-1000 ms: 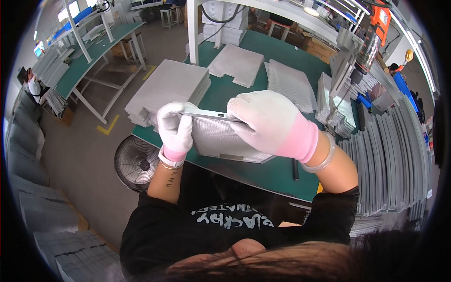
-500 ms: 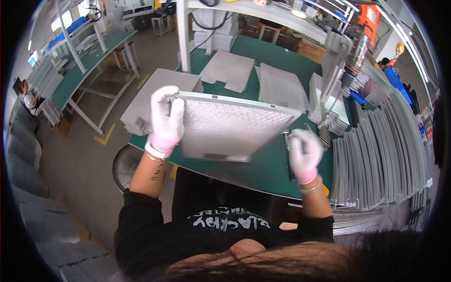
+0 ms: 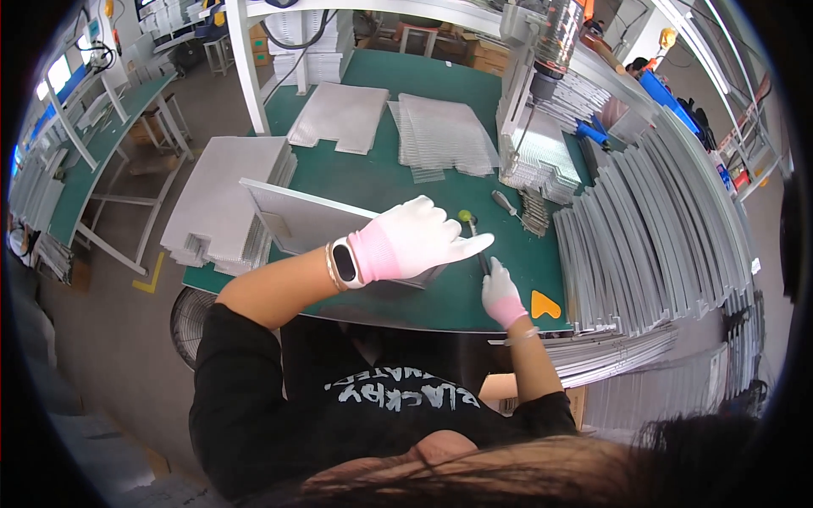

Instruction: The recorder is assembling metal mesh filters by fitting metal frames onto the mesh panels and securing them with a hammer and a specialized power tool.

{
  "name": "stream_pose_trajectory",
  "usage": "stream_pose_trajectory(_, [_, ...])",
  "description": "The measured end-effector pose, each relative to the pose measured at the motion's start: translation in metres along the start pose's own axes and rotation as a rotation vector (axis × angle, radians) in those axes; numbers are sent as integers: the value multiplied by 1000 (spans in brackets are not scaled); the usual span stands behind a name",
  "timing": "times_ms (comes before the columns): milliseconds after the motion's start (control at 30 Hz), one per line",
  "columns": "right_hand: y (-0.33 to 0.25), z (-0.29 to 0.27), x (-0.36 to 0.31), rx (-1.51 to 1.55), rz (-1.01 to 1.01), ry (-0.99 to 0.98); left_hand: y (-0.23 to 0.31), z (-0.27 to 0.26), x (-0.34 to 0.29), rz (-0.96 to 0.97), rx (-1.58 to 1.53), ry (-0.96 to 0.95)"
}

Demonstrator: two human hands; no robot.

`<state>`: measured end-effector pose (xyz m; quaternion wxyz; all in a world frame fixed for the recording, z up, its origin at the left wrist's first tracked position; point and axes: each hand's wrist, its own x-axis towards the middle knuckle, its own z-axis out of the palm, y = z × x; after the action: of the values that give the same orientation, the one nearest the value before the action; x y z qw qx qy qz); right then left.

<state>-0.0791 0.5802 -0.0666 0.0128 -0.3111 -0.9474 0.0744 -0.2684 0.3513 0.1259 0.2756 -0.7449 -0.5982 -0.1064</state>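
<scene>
My white-gloved left hand (image 3: 415,237) reaches across to the right, over the edge of a grey framed mesh panel (image 3: 313,212) that stands tilted on the green table (image 3: 373,311). Its fingers bend over the panel's edge, partly out of sight, while one digit points right. The hand and forearm cover the panel's right part. Beside it, my gloved right hand (image 3: 501,296) is closed at the dark handle of a hammer (image 3: 472,227), whose head end shows yellow-green. A screwdriver (image 3: 506,203) lies just beyond, near a pile of small metal parts (image 3: 533,213).
Mesh sheets lie in stacks: one at left (image 3: 220,190), one at the back (image 3: 339,114), another at centre back (image 3: 445,131). A long row of grey frames (image 3: 652,229) stands at right. A power driver (image 3: 555,46) hangs above. An orange heart-shaped piece (image 3: 544,305) lies near the front edge.
My left hand has swung from the panel's left corner to its right side, and the panel has turned and come lower. My right hand has moved down to the hammer. The view has shifted right.
</scene>
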Motion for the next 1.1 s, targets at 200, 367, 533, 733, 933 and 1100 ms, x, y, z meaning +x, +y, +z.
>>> stream_pose_trajectory(200, [-23,-141,-75,1162,76,-268,17,17,-4,-377,-66,85])
stream_pose_trajectory(367, [-6,-206,-129,708,-164,-110,18,37,-1,-469,-14,337])
stream_pose_trajectory(533, [-14,-247,-151,609,-522,295,18,42,2,-514,-29,429])
stream_pose_trajectory(733, [-48,-222,-118,193,-554,361,27,43,8,-568,-18,522])
stream_pose_trajectory(933, [-45,-231,-117,236,-586,403,28,45,5,-558,-35,580])
stream_pose_trajectory(1100, [-44,-203,-116,241,-596,459,34,40,5,-558,-39,544])
